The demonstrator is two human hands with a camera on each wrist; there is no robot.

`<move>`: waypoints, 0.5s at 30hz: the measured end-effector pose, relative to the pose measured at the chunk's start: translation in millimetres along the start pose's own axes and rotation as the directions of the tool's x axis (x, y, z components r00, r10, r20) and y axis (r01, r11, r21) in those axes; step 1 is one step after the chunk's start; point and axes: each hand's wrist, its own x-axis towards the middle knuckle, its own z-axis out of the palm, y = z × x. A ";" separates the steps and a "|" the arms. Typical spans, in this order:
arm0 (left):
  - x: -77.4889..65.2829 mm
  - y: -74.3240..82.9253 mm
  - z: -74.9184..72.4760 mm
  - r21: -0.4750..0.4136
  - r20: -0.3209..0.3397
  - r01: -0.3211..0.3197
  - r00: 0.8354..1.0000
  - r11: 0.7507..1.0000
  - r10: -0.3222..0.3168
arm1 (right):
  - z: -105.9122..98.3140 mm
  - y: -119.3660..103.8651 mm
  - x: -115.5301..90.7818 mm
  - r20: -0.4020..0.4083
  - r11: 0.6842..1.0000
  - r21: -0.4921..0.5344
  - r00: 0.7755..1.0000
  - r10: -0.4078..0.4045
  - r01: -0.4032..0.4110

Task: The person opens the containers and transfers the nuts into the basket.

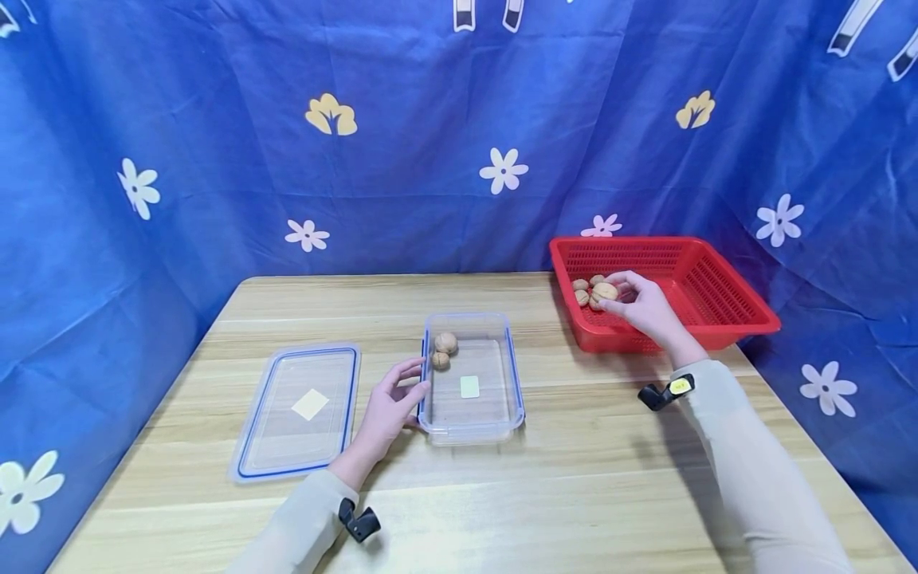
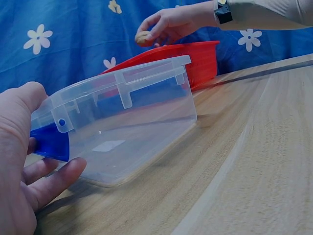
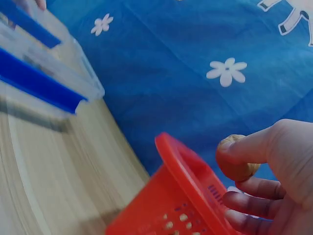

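Observation:
My right hand pinches a walnut between thumb and fingers, above the left end of a red basket. Several more walnuts lie in the basket below it. Against the left side of a clear plastic box rests my left hand, its fingers relaxed beside a blue latch. Inside the box, two walnuts sit near the far left corner, and a pale green label shows on its bottom.
A clear lid with a blue seal and a pale square label lies flat, left of the box. The wooden table meets a blue patterned curtain at the back and sides.

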 end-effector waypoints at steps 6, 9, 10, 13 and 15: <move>0.2 -0.5 0.2 0.004 -0.003 -0.009 1.000 1.000 0.009 | -4.0 10.7 3.1 0.045 0.997 -0.066 0.998 0.034 -0.031; 0.8 -0.3 0.0 -0.005 0.002 -0.001 1.000 1.000 0.001 | -5.0 13.1 3.9 0.052 0.996 -0.084 0.998 0.040 -0.036; 0.9 -0.2 -0.2 -0.006 0.004 0.001 1.000 1.000 -0.001 | -5.3 13.6 4.2 0.054 0.995 -0.090 0.998 0.042 -0.037; 1.1 0.3 -0.4 -0.018 0.012 0.004 1.000 1.000 -0.003 | -6.3 14.2 4.5 0.067 0.992 -0.113 0.996 0.057 -0.049; 1.0 0.4 -0.4 -0.022 0.016 0.005 1.000 1.000 -0.005 | -6.8 14.6 4.5 0.078 0.991 -0.125 0.995 0.061 -0.051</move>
